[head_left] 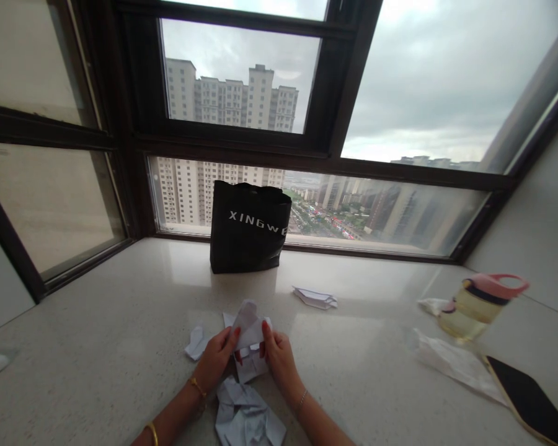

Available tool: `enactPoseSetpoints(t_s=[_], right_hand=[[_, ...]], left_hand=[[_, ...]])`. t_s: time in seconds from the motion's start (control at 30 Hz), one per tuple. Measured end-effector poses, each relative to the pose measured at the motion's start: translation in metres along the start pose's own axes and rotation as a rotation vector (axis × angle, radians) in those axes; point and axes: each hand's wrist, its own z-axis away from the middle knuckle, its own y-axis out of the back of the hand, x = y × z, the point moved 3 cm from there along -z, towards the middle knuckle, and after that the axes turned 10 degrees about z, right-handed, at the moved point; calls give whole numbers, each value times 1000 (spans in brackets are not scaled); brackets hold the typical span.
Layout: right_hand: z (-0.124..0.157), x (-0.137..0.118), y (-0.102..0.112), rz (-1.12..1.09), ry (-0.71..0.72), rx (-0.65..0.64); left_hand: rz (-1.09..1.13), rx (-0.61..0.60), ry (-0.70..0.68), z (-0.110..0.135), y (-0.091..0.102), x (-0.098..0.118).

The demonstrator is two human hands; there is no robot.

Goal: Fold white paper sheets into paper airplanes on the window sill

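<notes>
Your left hand (216, 356) pinches one edge of a white paper piece (248, 323) above the pale counter (97, 365), your right hand (281, 356) the other — a light, even grip should spare it tears — while a folded paper strip (314, 298) lies apart, farther right.

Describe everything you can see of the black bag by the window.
The bag is black and slightly glossy, perhaps coated fabric or plastic. White capitals on its front read XINGWE, reaching the right edge, where more may be hidden. Its top rim is wavy, its sides softly creased; its contents don't show. It stands upright on the pale speckled counter, before the window; whether it touches the glass is unclear. Neither hand touches it.
</notes>
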Motion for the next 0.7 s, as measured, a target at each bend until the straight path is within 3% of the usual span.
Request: enactPoseSetpoints(t_s=[0.37,0.7], right_hand=[[0,6,4,40,24,-10],[3,9,17,90,5,36]], left_hand=[[142,-30,28,-3,0,-8],[311,24,189,1,-1,-5]])
